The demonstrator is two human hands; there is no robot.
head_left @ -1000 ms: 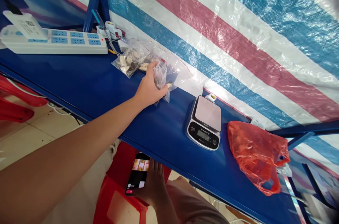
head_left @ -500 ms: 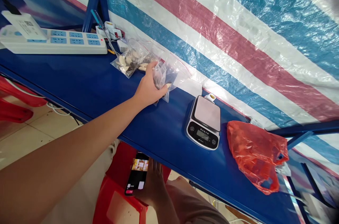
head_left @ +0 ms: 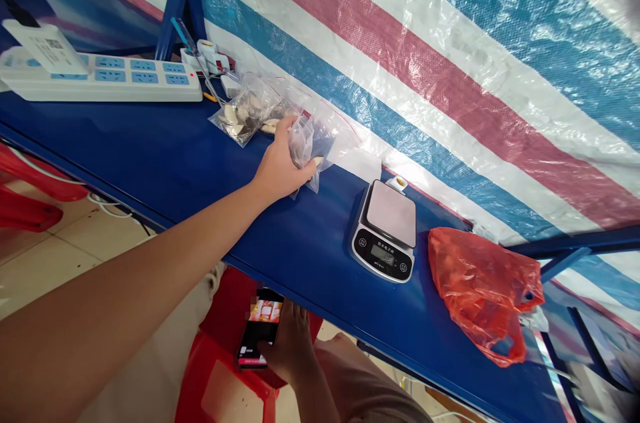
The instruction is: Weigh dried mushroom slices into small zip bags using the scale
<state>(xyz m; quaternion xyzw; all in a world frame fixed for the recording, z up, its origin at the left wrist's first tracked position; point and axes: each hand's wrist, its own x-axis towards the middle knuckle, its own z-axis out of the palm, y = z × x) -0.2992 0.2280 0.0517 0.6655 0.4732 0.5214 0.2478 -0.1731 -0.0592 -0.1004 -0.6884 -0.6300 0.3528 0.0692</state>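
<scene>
My left hand (head_left: 281, 166) reaches in from the lower left, its thumb and fingers round a clear plastic bag (head_left: 301, 140) on the blue table. Just left of it lies another clear bag (head_left: 243, 113) with pale and dark dried slices inside. Below the table edge, my right hand (head_left: 293, 343) lies in shadow beside a phone (head_left: 261, 326) on a red stool. Its thumb touches the lit screen and its fingers stretch along the phone's side. A kitchen scale (head_left: 385, 230) with a bare plate sits right of the bags.
A white power strip (head_left: 135, 80) lies at the left, near a blue-handled tool (head_left: 193, 50). A crumpled red plastic bag (head_left: 480, 286) rests at the right. Striped sheeting (head_left: 400, 43) hangs behind the table (head_left: 280, 243). Red stools (head_left: 30, 206) stand at the left.
My right thumb has moved up from the phone's lower edge onto its screen, and the picture on the screen has changed. My left hand has stayed on the bag.
</scene>
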